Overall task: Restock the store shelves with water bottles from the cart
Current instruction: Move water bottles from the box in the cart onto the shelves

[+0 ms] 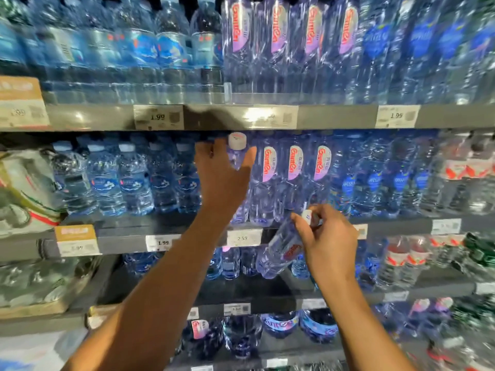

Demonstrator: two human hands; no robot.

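Water bottles of clear plastic with pink-and-red labels fill the middle of the grey metal shelf (334, 117) in front of us. Our left hand (222, 170) is raised to the second shelf level, its fingers and thumb spread around the neck of an upright clear bottle with a white cap (237, 152); the bottle stands at the left end of the pink-labelled row (294, 167). We cannot tell how firmly that hand grips. Our right hand (328, 242) is lower, in front of the shelf edge, with fingers curled around the neck of a second clear white-capped bottle (281, 250), which tilts with its base down and to the left. Blue-labelled clear bottles (134, 180) stand to the left of the pink row. White price tags (158, 117) sit along the shelf edges.
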